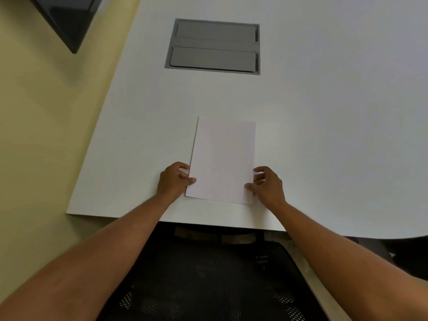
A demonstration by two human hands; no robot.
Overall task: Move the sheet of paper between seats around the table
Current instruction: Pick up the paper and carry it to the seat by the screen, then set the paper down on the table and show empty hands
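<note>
Paper (222, 161) lies flat on the white table (324, 135) between both hands. Left hand (173, 180) pinches its near left edge, thumb on top; right hand (267, 185) pinches the near right edge. Beyond the hands sits a grey cable hatch (213, 46); below the forearms, a black mesh chair (208, 274).

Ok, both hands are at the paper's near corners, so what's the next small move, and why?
Probably pinch and lift the sheet of paper. It lies flat on the white table, with the left hand and right hand at its near edges, thumbs on top, and a mesh chair below.
</note>
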